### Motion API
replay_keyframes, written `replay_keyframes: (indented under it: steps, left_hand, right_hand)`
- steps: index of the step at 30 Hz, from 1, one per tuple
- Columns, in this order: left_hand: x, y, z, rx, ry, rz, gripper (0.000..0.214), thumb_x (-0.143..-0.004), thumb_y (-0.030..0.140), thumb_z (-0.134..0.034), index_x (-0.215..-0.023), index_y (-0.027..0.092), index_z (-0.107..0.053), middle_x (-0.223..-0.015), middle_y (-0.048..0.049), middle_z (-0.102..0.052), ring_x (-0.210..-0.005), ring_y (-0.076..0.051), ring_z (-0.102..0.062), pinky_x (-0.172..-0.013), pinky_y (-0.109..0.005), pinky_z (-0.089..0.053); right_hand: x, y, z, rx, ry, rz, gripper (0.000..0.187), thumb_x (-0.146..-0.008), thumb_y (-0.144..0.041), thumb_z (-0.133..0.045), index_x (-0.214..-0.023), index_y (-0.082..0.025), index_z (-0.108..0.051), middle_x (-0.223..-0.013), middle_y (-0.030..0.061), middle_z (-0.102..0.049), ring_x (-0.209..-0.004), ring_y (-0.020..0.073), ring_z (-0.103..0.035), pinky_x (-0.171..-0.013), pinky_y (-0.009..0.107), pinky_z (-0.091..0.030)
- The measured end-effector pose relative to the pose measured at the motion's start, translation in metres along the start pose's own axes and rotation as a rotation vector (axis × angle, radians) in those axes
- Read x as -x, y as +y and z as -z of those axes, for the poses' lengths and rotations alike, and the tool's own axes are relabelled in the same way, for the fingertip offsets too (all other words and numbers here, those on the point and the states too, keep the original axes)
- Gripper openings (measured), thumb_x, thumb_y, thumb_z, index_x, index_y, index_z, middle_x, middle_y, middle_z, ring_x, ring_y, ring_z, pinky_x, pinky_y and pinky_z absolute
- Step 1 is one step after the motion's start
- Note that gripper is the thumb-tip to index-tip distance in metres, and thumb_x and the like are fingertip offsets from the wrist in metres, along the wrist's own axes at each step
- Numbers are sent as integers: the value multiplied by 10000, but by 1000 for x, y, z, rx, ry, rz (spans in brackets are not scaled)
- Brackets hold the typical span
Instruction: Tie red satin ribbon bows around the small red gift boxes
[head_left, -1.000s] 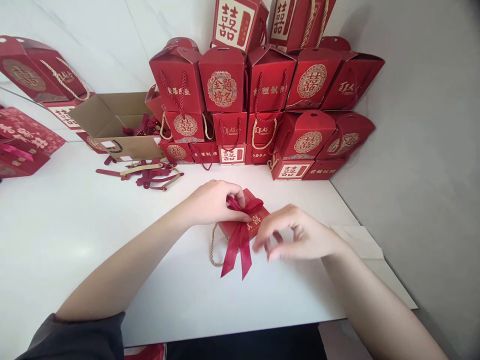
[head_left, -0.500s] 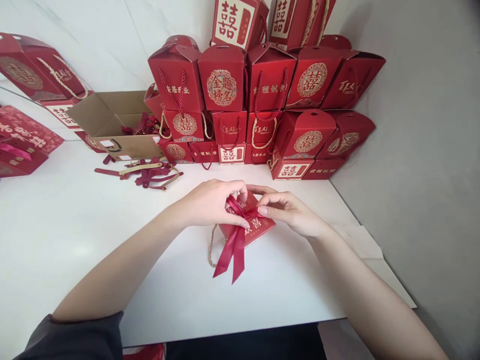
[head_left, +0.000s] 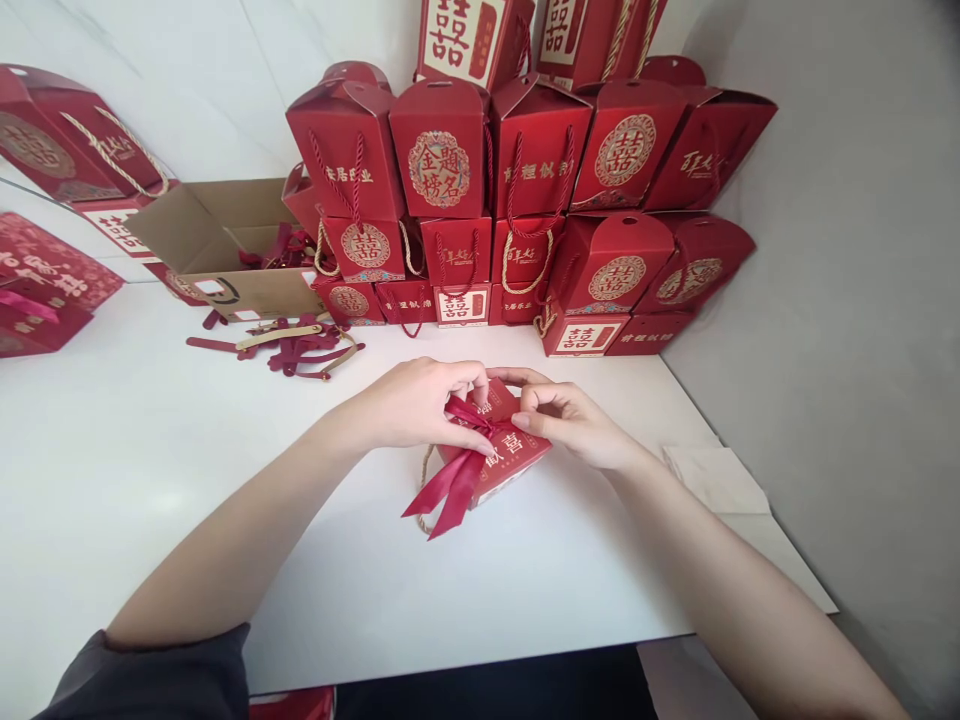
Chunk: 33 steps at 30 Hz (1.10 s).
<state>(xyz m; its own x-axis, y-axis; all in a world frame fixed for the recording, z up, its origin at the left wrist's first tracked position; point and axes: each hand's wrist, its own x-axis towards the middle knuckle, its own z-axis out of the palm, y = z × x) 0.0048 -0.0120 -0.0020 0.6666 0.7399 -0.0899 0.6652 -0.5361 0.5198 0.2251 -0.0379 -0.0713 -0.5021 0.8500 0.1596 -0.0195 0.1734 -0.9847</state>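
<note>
small box: a small red box (head_left: 517,455) with gold characters lies on its side near the middle of the white table (head_left: 150,450), right in front of the person and between both hands.
left hand: the left hand (head_left: 420,405) comes in from 9 o'clock of the box, fingers curled shut and pinching the red ribbon (head_left: 450,480) at the knot. it seems to press down there so the knot does not slip.
right hand: the right hand (head_left: 570,420) comes in from 3 o'clock, thumb and forefinger closed on the ribbon's far loop beside the knot, the other fingers tucked under. it is a fine fingertip grip, suited to thin satin.
ribbon tails: two tails hang loose toward 7 o'clock over the table (nothing holds them).
cord handle: a gold cord handle (head_left: 424,480) peeps out at 8 o'clock, half under the tails.
stack: a stack of red gift boxes (head_left: 525,200) stands at 12 o'clock against the wall, well apart from the hands, probably to keep them out of the way.
cardboard box: an open cardboard box (head_left: 225,250) at 10 o'clock holds more ribbons, with loose ribbon pieces (head_left: 300,345) spilled just before it, within reach.
paper: a white sheet (head_left: 716,480) lies at 3 o'clock by the table's edge.
</note>
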Motion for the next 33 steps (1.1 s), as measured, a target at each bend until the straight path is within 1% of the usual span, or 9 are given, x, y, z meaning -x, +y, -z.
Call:
replay_keyframes:
  steps: [4, 8, 10, 12, 14, 16, 22, 29, 33]
  left_hand:
    - [-3, -10, -1, 165, -39, -63, 408, -658, 473, -767, -889, 197, -575, -663, 57, -487, -582, -93, -420, -549, -220, -322]
    - [-5, -18, 0, 449, -92, -117, 196, -880, 364, -565, -934, 176, -547, -645, 42, -475, -549, -81, -411, -535, -218, -339]
    - [-5, -19, 0, 518, -71, -114, 153, -917, 321, -507, -960, 176, -533, -626, 46, -461, -536, -80, -410, -527, -212, -352]
    - [-4, -20, -1, 540, -54, -104, 136, -914, 298, -517, -982, 181, -527, -616, 51, -455, -533, -80, -420, -523, -206, -370]
    - [-5, -20, -2, 544, -60, -97, 137, -913, 288, -519, -1004, 186, -526, -621, 49, -469, -541, -82, -442, -529, -205, -392]
    - [-5, -20, -3, 541, -73, -95, 144, -917, 287, -512, -1022, 189, -527, -630, 46, -477, -551, -84, -459, -536, -206, -407]
    - [-8, -24, -3, 543, -116, -94, 156, -925, 285, -504, -1047, 191, -520, -624, 51, -429, -556, -85, -416, -517, -196, -393]
    - [-8, -24, -2, 541, -158, -52, 223, -913, 299, -511, -1097, 189, -574, -639, 41, -465, -550, -84, -436, -528, -204, -426]
    - [-8, -20, -3, 444, -107, 3, 241, -878, 358, -556, -980, 169, -665, -704, -1, -587, -578, -90, -504, -533, -209, -424]
  right_hand:
    - [1, -1, 2, 60, -7, 12, 298, -885, -294, -621, -633, -186, -505, -1414, 68, -493, -1314, 242, -456, -1097, 434, -302]
    - [2, -3, 6, 144, 16, 40, 258, -894, -328, -614, -681, -191, -569, -1406, 55, -482, -1274, 232, -479, -1085, 411, -305]
    - [3, -5, 8, 203, 69, 88, 250, -888, -333, -622, -686, -191, -578, -1276, 60, -541, -1171, 210, -525, -1036, 376, -342]
    - [3, -6, 8, 263, 118, 124, 244, -884, -339, -627, -697, -192, -576, -1016, 45, -578, -963, 172, -559, -919, 330, -396]
    - [4, -8, 9, 283, 122, 108, 260, -897, -353, -608, -701, -190, -561, -802, 10, -536, -760, 139, -514, -757, 289, -408]
    - [5, -8, 9, 260, 99, 66, 290, -912, -368, -583, -693, -184, -540, -712, -9, -506, -668, 123, -460, -657, 270, -373]
    - [6, -3, 13, 160, 50, 47, 311, -918, -370, -575, -683, -179, -504, -694, -22, -482, -624, 105, -427, -609, 258, -344]
    - [3, 0, 18, 205, 54, 70, 319, -906, -369, -592, -663, -183, -502, -679, -23, -494, -621, 107, -450, -621, 259, -362]
    - [0, 1, 18, 183, 129, 61, 205, -882, -405, -621, -870, -204, -582, -777, -12, -554, -708, 121, -508, -699, 264, -412]
